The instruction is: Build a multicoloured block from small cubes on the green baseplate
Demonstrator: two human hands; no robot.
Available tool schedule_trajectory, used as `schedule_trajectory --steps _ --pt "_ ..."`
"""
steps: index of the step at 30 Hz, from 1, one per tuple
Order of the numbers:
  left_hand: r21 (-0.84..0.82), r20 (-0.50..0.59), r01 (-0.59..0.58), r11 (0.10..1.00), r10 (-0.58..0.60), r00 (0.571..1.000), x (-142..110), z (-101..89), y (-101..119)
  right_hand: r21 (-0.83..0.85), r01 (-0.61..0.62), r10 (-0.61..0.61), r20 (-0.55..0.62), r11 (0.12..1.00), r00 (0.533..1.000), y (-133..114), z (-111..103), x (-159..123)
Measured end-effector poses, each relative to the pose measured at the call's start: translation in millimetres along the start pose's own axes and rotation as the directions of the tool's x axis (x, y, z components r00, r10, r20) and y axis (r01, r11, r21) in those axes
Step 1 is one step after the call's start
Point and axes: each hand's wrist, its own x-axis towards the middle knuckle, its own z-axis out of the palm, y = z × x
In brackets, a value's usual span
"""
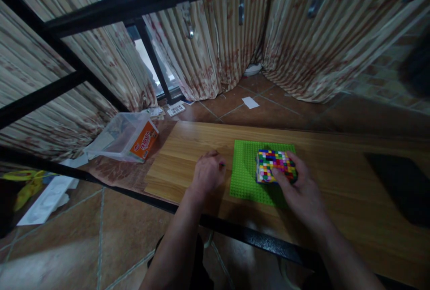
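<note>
A block built of many small toy bricks [267,164] in mixed colours is over the green studded baseplate [243,169]. My right hand [302,187] grips this block from its right side, thumb on the near face and fingers behind. I cannot tell whether the block touches the plate. Left of the plate, my left hand [206,173] is low over the wooden table, its fingers curled together. A tiny red and green piece, seemingly a small toy brick [222,164], shows at its fingertips. The curled fingers hide most of it.
The plate lies on a long wooden table [181,147] with a black metal frame edge [255,235]. A dark flat object [399,187] lies at the right. Beyond the left end stands a clear plastic box [117,135] with an orange label. Curtains [215,53] hang behind black bars.
</note>
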Motion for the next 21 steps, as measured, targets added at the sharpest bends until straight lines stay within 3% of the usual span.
schedule_trajectory --steps 9,13,17,21 --pt "0.007 0.004 0.007 1.000 -0.007 1.000 1.7 -1.1 -1.9 0.013 0.007 -0.007 0.012 1.000 1.000 -0.8 0.0 0.5" --pt "-0.285 -0.021 -0.003 0.959 -0.003 1.000 -0.5 -1.4 4.1 0.020 0.021 -0.022 0.016 1.000 1.000 -1.3 0.6 0.7" --pt "-0.607 -0.012 0.003 0.795 -0.013 1.000 -6.4 6.2 25.2 0.022 0.027 -0.027 0.009 0.999 1.000 -2.2 0.7 0.7" --pt "-0.746 0.008 0.028 0.665 -0.034 0.999 -11.8 16.3 45.6 0.024 0.023 -0.023 0.009 0.999 1.000 -2.7 0.9 0.6"
